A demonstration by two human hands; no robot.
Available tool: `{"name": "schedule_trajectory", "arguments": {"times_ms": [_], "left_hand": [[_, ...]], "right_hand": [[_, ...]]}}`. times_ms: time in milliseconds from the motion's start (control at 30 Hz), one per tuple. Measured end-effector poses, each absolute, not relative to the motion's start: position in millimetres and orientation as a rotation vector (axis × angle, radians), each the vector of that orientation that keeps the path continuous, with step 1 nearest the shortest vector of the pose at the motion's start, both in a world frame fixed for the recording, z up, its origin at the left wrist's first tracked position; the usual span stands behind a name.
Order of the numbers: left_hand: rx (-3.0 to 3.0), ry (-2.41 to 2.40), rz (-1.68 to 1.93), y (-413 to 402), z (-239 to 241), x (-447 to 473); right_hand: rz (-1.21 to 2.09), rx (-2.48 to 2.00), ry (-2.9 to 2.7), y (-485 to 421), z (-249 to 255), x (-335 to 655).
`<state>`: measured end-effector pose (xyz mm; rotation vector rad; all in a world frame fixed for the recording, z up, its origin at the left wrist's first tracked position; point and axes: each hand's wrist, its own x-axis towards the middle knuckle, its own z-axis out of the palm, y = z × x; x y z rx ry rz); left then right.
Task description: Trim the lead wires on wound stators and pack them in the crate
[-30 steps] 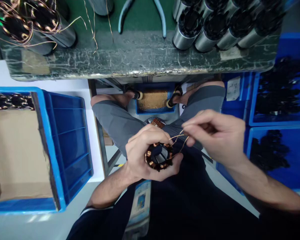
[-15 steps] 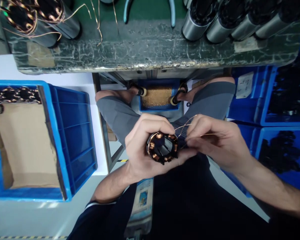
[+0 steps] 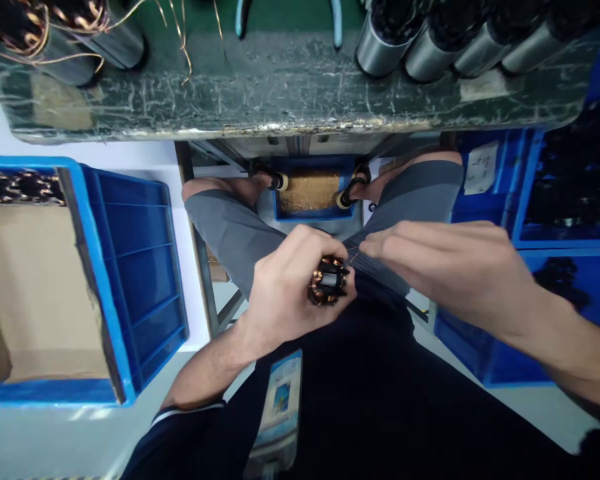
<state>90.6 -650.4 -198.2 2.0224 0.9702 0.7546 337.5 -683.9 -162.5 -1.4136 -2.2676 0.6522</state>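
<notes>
My left hand [image 3: 293,290] is wrapped round a motor stator [image 3: 329,280], a dark ring with copper windings, held over my lap. Its wound end faces up towards me, and my fingers cover most of its side. To the right, my right hand [image 3: 430,263] is closed in a pinch on thin copper wire [image 3: 353,255]. That wire runs from the stator's upper right edge to my right fingertips. The wire's far end is hidden in the hand.
Ahead is a worn green workbench [image 3: 260,100]. On it stand wound stators [image 3: 115,40] with loose wires, blue-handled pliers [image 3: 337,23] and several metal cylinders with black tops [image 3: 380,50]. Blue crates [image 3: 135,247] flank me; a shallow blue tray [image 3: 313,215] lies between my feet.
My right hand has turned palm down, still pinching the wire, which now runs shorter between the hands. The stator has tilted in my left hand, and the view has shifted slightly.
</notes>
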Motion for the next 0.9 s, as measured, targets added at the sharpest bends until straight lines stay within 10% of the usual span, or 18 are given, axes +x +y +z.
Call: {"name": "schedule_trajectory", "arguments": {"times_ms": [233,633,900], "left_hand": [[2.273,1.034,0.538,-663,-202,91],[1.871,0.883,1.219,-643,-188,87],[0.938,0.328,0.054,-670,-237,77]], "right_hand": [[1.269,-1.489,-2.216,-678,-159,319],[1.727,-1.235,-2.025,-656,-116,339],[1.939,-1.334,-1.673,-681,-141,337]]}}
